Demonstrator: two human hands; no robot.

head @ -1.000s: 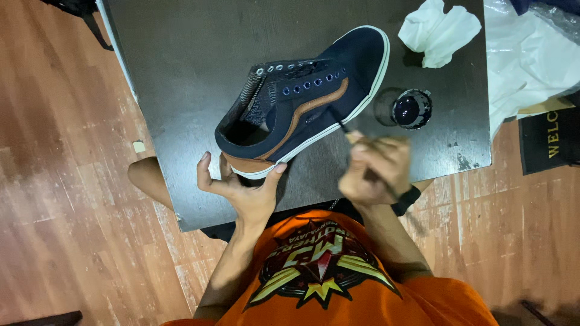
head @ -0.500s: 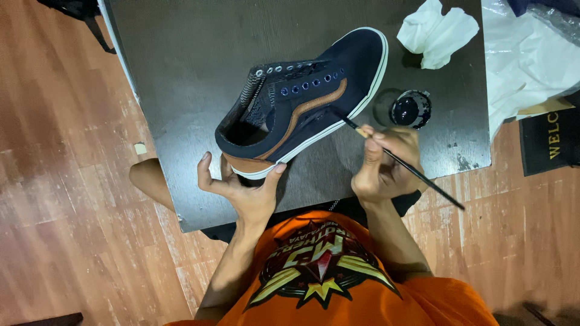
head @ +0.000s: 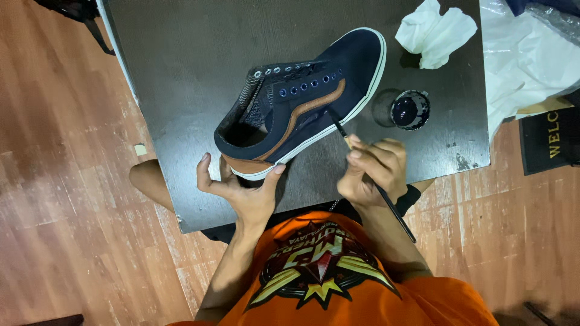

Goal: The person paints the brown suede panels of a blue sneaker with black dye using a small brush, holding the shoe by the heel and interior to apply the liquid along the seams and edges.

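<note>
Near the desk's (head: 181,90) front edge, left hand (head: 244,190) cupping the dark sneaker's (head: 302,102) heel, long axis running toward the far right corner, right hand (head: 371,172) pinching a thin brush (head: 338,128), tip touching the shoe's right side.

Indoor artificial light, moderate, slightly warm. Source seems overhead: soft short shadows sit under the shoe (head: 302,102) and beside the crumpled tissue (head: 436,33) on the dark surface (head: 181,78). Dull sheen on the surface, faint glare on the wooden floor (head: 66,181) at left. White plastic sheet (head: 525,60) at top right nearly blown out. Focus mostly sharp; slight softness on the right hand (head: 371,169) and brush (head: 374,181). Mild wide-angle stretch at the edges, corners darker.
</note>
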